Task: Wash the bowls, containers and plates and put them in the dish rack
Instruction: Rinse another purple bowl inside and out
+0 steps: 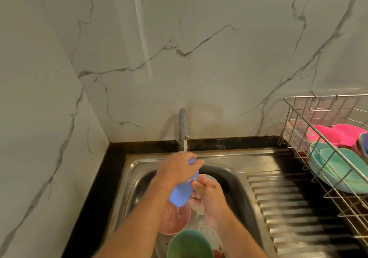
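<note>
My left hand [176,167] grips the far edge of a blue plate [181,193], tilted on edge under the running tap [184,125] over the sink [235,175]. My right hand [209,196] touches the plate's right side with curled fingers; whether it holds anything else is hidden. Water drips off the plate's lower edge. In the sink below lie a pink bowl [173,221], a green bowl [189,244] and a pale dish [209,178] partly hidden behind my right hand. The wire dish rack [298,118] at the right holds pink plates [326,135] and teal plates [342,170].
A ribbed steel drainboard [288,208] lies between sink and rack. Marble walls close the back and left. A black counter edge [93,198] runs along the sink's left side.
</note>
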